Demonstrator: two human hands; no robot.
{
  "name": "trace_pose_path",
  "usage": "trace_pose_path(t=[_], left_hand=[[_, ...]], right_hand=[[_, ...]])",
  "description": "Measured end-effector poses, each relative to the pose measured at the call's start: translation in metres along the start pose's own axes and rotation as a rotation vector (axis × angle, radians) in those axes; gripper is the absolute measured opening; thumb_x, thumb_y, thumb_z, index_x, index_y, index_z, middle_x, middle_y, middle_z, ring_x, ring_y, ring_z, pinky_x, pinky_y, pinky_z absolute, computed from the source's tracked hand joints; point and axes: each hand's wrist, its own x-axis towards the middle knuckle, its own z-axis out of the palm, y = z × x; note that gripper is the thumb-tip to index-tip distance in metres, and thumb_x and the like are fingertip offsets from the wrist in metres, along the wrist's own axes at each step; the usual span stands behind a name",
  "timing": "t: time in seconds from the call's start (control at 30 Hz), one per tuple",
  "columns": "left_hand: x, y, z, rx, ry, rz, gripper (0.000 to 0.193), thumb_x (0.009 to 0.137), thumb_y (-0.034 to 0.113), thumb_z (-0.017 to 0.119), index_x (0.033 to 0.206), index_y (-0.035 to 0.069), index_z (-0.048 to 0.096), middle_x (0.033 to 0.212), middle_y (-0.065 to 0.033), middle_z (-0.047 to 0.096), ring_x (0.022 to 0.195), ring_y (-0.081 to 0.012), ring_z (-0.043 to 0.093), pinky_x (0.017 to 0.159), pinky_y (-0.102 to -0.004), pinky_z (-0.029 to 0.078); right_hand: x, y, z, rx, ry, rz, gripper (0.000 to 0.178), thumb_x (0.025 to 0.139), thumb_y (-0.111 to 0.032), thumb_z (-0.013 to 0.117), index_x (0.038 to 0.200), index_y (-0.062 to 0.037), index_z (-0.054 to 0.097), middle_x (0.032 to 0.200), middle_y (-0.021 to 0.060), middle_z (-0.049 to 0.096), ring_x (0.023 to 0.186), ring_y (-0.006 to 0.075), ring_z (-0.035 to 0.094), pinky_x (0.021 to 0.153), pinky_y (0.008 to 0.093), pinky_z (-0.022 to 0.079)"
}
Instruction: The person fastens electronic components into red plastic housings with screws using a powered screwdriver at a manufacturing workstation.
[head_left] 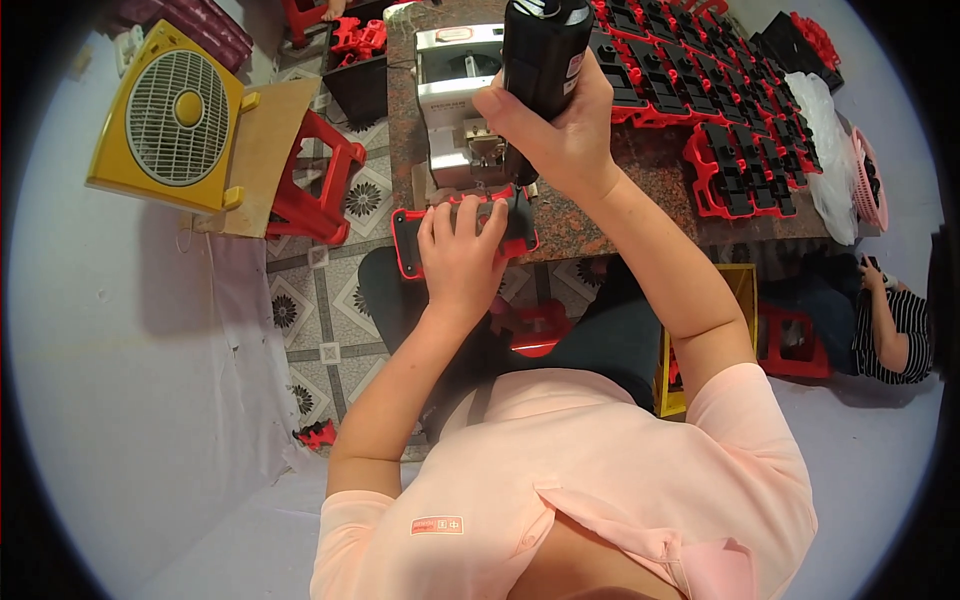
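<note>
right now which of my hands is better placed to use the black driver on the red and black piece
Right, most likely: the right hand grips the black driver, tip down near the red and black piece. The left hand lies spread over that piece, seemingly steadying it.

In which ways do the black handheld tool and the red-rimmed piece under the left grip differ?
The black tool is held roughly upright, while the red-rimmed piece lies nearly flat. The black tool has a rounded body; the red-rimmed piece is broad and plate-like. The right grip wraps around the black tool; the left grip rests on the red-rimmed piece. Both show black surfaces.
</note>
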Motion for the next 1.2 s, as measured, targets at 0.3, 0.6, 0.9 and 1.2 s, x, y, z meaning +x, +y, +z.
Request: trace_pose_path(t=[0.3, 0.6, 0.9, 1.2], left_hand=[[0.005, 0.000, -0.003, -0.013, 0.027, 0.005, 0.069, 0.062, 0.015, 0.085, 0.127, 0.016, 0.060, 0.123, -0.0114, 0.053, 0.116, -0.0368, 0.049, 0.104, -0.0534, 0.039], [0.001, 0.002, -0.002, -0.004, 0.018, -0.010, 0.069, 0.062, 0.015, 0.085, 0.126, 0.015, 0.060, 0.126, -0.0118, 0.052, 0.118, -0.0367, 0.047, 0.105, -0.0529, 0.038], [-0.013, 0.001, -0.016, 0.023, -0.031, 0.001, 0.071, 0.064, 0.022, 0.086, 0.129, 0.014, 0.059, 0.127, -0.0127, 0.052, 0.120, -0.0370, 0.046, 0.104, -0.0529, 0.038], [-0.008, -0.012, -0.011, 0.060, 0.009, -0.061, 0.075, 0.061, 0.022, 0.088, 0.130, 0.018, 0.058, 0.125, -0.0094, 0.054, 0.116, -0.0355, 0.050, 0.100, -0.0514, 0.040]], right_hand=[[-0.011, 0.001, 0.005, -0.035, 0.010, 0.007, 0.045, 0.078, -0.017, 0.086, 0.110, -0.0032, 0.059, 0.086, 0.0013, 0.065, 0.077, 0.0078, 0.061, 0.066, 0.0253, 0.051], [0.016, 0.012, 0.010, 0.152, 0.025, -0.148, 0.024, 0.086, 0.001, 0.074, 0.100, -0.0023, 0.054, 0.076, 0.0013, 0.063, 0.065, 0.0085, 0.060, 0.060, 0.0246, 0.049], [0.023, 0.039, 0.025, -0.017, 0.063, 0.022, 0.038, 0.080, -0.022, 0.086, 0.101, -0.0059, 0.058, 0.076, -0.0023, 0.063, 0.065, 0.0053, 0.059, 0.060, 0.0231, 0.050], [0.005, -0.023, 0.002, 0.253, -0.008, 0.105, 0.026, 0.085, -0.011, 0.081, 0.091, -0.0047, 0.056, 0.072, 0.0003, 0.064, 0.056, 0.0079, 0.061, 0.052, 0.0225, 0.049]])
